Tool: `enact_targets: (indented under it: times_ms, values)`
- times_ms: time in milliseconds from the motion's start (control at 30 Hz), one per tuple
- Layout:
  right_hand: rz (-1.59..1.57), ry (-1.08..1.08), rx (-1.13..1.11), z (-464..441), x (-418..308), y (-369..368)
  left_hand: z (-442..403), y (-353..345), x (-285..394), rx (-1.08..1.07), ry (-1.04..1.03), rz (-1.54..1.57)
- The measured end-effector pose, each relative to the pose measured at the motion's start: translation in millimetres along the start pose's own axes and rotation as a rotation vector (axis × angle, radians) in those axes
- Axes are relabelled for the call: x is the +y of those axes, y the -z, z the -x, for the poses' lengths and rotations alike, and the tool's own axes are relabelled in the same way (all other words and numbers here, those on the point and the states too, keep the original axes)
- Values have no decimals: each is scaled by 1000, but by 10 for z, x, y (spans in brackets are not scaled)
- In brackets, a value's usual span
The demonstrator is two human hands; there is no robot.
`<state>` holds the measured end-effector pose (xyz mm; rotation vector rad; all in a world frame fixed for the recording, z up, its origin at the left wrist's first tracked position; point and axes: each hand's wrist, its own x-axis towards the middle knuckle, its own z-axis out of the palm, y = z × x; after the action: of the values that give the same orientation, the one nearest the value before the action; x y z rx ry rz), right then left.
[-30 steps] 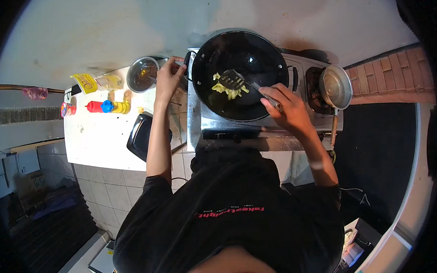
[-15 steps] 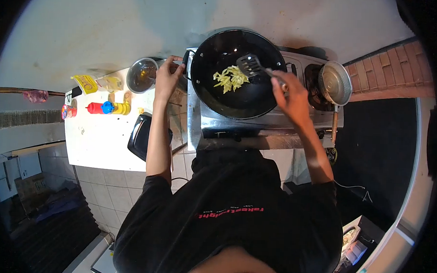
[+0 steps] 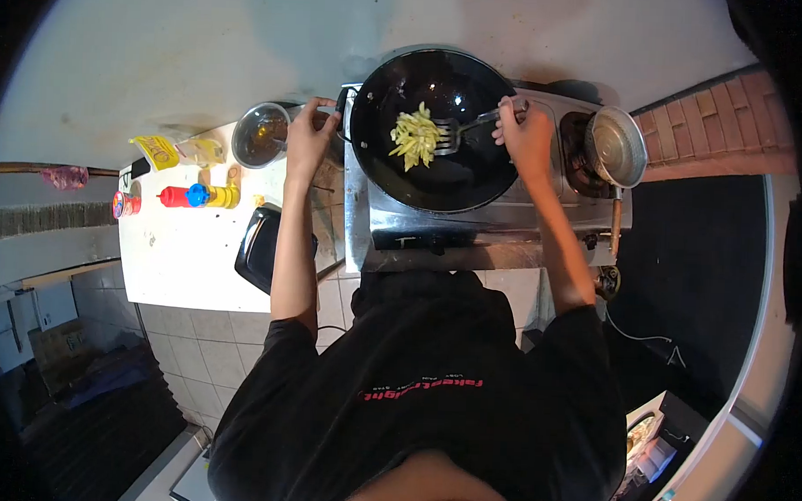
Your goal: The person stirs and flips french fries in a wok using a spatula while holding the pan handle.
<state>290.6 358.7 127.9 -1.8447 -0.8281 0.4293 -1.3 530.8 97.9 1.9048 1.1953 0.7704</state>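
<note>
A large black wok (image 3: 448,181) sits on the metal stove (image 3: 380,216). My left hand (image 3: 310,141) grips the wok's left handle (image 3: 341,107) with its fingers closed. In my right hand (image 3: 525,138), at the wok's right rim, is the handle of a slotted spatula (image 3: 449,137). Its head lies inside the wok, against the right side of a heap of pale yellow food pieces (image 3: 415,138). The food rests left of the wok's middle.
A small metal pan (image 3: 617,148) stands on the right burner. On the white table at left are a metal bowl (image 3: 262,136), a red bottle (image 3: 173,197), a yellow bottle (image 3: 222,196), a yellow packet (image 3: 155,154) and a black tray (image 3: 258,250).
My right hand has moved up along the wok's right side, turning the spatula. The food has been gathered into a heap, shifted slightly left and up. My left hand stays at the handle.
</note>
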Motion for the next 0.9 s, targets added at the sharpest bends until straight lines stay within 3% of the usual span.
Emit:
enact_targets:
  times_ms: [100, 233, 300, 367, 433, 500, 700, 900]
  values:
    - [-220, -17, -9, 37, 103, -92, 11, 16, -4, -7, -7, 15]
    - [-190, 74, 25, 208, -143, -83, 18, 26, -16, -6, 0, 9]
    - [39, 294, 17, 307, -292, -63, 21, 18, -46, -7, -7, 29]
    - [71, 340, 3, 430, -433, -68, 9, 5, -40, -5, -21, 53]
    - [166, 669, -56, 509, -492, -67, 3, 22, -16, -17, 19, 7]
    - [176, 663, -134, 633, -522, -30, 6, 27, -6, -12, 12, 12]
    - [407, 1028, -164, 862, -567, 149, 16, 21, -63, -8, -12, 33]
    - [424, 974, -198, 1157, -620, 321, 22, 23, -55, -10, -5, 12]
